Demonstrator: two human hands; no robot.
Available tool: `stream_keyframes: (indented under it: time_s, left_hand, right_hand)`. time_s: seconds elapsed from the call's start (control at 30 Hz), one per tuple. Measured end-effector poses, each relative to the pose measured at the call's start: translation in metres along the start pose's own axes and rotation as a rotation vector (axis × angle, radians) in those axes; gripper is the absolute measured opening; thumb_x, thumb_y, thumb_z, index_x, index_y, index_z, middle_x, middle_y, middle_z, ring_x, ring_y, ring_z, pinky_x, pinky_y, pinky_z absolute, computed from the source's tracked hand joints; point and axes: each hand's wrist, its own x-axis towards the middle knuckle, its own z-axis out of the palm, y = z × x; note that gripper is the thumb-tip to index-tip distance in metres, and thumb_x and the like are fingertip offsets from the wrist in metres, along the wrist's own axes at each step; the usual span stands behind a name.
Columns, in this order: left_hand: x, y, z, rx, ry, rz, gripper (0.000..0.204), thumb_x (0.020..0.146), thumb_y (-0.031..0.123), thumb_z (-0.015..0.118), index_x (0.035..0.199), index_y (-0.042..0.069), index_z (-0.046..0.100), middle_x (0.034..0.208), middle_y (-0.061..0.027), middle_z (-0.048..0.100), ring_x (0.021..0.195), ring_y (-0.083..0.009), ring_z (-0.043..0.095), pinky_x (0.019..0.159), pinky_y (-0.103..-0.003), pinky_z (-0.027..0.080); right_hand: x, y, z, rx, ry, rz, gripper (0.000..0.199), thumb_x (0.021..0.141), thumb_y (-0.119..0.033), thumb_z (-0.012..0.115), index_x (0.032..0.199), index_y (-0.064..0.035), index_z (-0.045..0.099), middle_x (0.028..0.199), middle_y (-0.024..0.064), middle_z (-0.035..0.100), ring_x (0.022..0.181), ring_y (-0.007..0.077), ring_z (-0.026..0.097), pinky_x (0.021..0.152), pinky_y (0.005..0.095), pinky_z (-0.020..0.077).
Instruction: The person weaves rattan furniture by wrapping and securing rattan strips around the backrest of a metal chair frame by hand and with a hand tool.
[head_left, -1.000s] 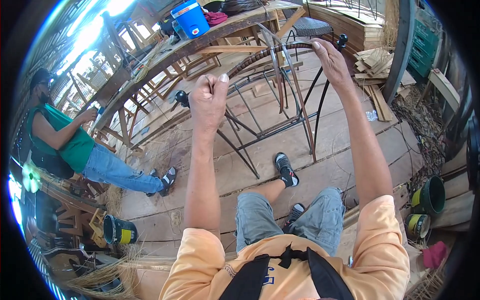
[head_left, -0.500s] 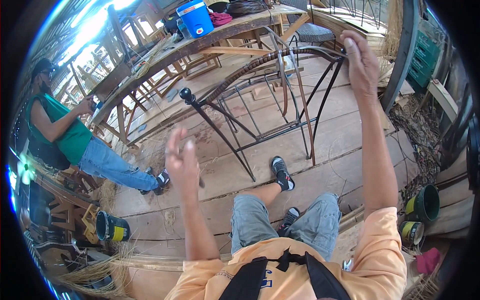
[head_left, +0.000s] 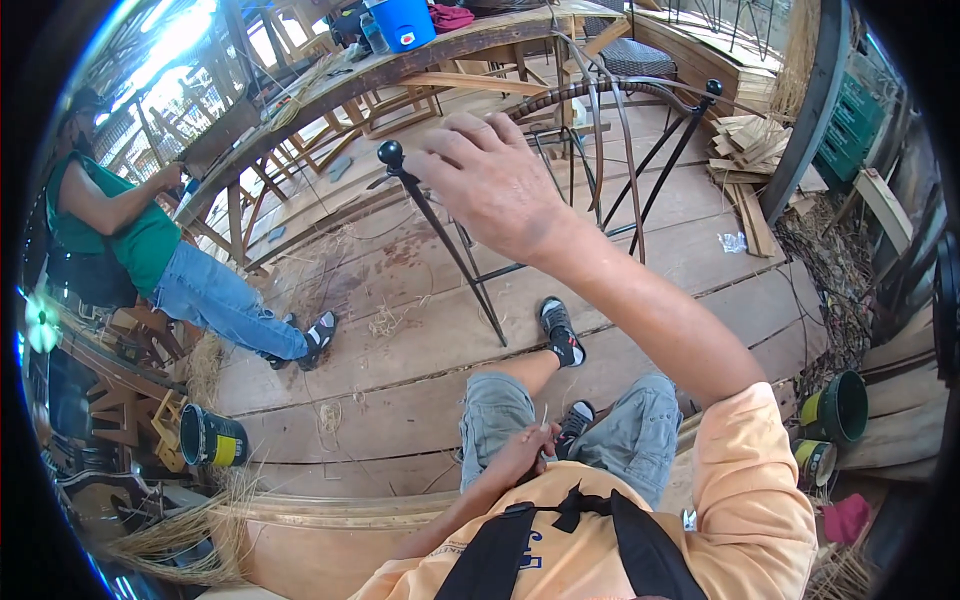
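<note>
A black metal furniture frame [head_left: 455, 240] stands before me, with ball-shaped knobs on its corner posts and a curved top rail [head_left: 560, 97] wrapped in brown strip. Over the rail's left end, beside the near knob [head_left: 390, 153], my right hand [head_left: 485, 185] is closed with bent fingers; it hides that stretch of rail. A brown strip end [head_left: 378, 183] pokes out left of the post. Long brown strips [head_left: 632, 150] hang down from the rail's middle. Low at my lap, my left hand [head_left: 522, 455] is closed around something small, with a thin pale tip showing above the fingers.
A person in a green sleeveless top [head_left: 145, 220] stands at the left by a long wooden workbench [head_left: 350, 85]. On it sits a blue cooler [head_left: 403, 25]. Dark buckets [head_left: 212, 437] stand on both sides. Wood offcuts [head_left: 750, 150] lie at the right, and fibre scraps litter the plank floor.
My right hand has moved left from the frame's right end to its left end. My left hand has dropped from beside the frame to my lap. The view has shifted slightly.
</note>
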Motion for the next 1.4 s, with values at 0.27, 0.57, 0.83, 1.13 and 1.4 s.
stream_keyframes:
  time_s: [0.27, 0.57, 0.83, 1.13, 1.4]
  left_hand:
    - [0.009, 0.077, -0.031, 0.472, 0.136, 0.458, 0.037, 0.1, 0.032, 0.042, 0.119, 0.005, 0.058, 0.075, 0.0008, 0.052, 0.065, -0.0077, 0.046, 0.06, -0.024, 0.04]
    - [-0.017, 0.2, -0.024, 0.668, 0.337, 0.723, 0.031, 0.097, 0.028, 0.051, 0.114, 0.004, 0.06, 0.082, -0.0093, 0.061, 0.077, -0.0125, 0.056, 0.07, -0.031, 0.045]
    - [-0.003, 0.23, -0.028, 0.75, 0.459, 0.998, 0.025, 0.093, 0.024, 0.058, 0.109, 0.005, 0.062, 0.084, -0.0135, 0.063, 0.076, -0.0246, 0.062, 0.07, -0.032, 0.048]
    - [0.003, 0.183, -0.021, 0.719, 0.246, 0.668, 0.029, 0.095, 0.025, 0.055, 0.11, 0.0, 0.061, 0.078, -0.0077, 0.058, 0.073, -0.0116, 0.05, 0.069, -0.028, 0.044]
    - [0.027, 0.133, -0.034, 0.65, 0.147, 0.618, 0.033, 0.096, 0.029, 0.053, 0.111, 0.001, 0.063, 0.083, -0.007, 0.062, 0.075, -0.0153, 0.055, 0.071, -0.029, 0.045]
  right_hand:
    - [0.011, 0.021, 0.008, -0.23, -0.19, 0.078, 0.029, 0.079, -0.008, 0.055, 0.108, -0.0103, 0.058, 0.094, 0.0073, 0.06, 0.099, 0.0244, 0.054, 0.09, 0.041, 0.0361]
    - [0.022, 0.037, 0.011, -0.057, -0.186, 0.078, 0.016, 0.081, -0.008, 0.057, 0.096, -0.0088, 0.061, 0.092, 0.0087, 0.061, 0.096, 0.0276, 0.059, 0.084, 0.0407, 0.0453]
    - [0.019, 0.034, 0.017, -0.06, -0.135, 0.088, 0.008, 0.08, -0.013, 0.057, 0.086, -0.0101, 0.062, 0.085, 0.0072, 0.063, 0.087, 0.0262, 0.062, 0.076, 0.039, 0.0468]
    - [0.011, 0.03, 0.017, -0.091, -0.087, 0.096, 0.01, 0.078, -0.012, 0.057, 0.087, -0.0102, 0.063, 0.087, 0.0058, 0.064, 0.091, 0.0241, 0.061, 0.082, 0.0387, 0.0425]
    - [0.018, 0.03, 0.009, -0.121, 0.04, 0.079, 0.014, 0.082, -0.012, 0.055, 0.093, -0.0111, 0.064, 0.092, 0.0051, 0.064, 0.095, 0.0254, 0.059, 0.088, 0.0397, 0.0409]
